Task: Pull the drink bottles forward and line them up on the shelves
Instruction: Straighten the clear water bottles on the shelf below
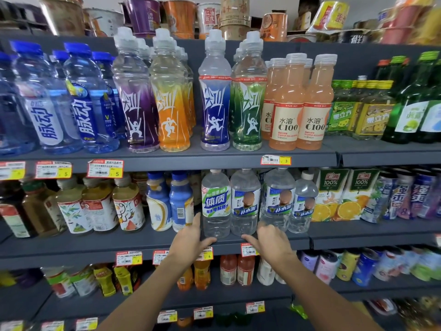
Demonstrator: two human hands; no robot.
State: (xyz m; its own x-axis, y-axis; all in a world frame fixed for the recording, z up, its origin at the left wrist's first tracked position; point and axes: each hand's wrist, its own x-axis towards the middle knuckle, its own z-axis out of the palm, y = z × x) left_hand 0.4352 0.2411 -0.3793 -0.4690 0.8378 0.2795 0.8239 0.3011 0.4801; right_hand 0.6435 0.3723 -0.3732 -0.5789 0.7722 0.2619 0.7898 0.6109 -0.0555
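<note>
Note tipping risk to the clear plastic green-and-white-labelled bottle (216, 204), just behind the dark grey metal shelf edge (119, 250), if shoved unevenly by the left hand (191, 237), straight-fingered against its left side, or the right hand (272, 237), curled to its right, grip indiscernible.

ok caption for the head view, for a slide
Left hand and right hand flank a green-label bottle and a blue-label bottle near the front of the middle shelf.
</note>
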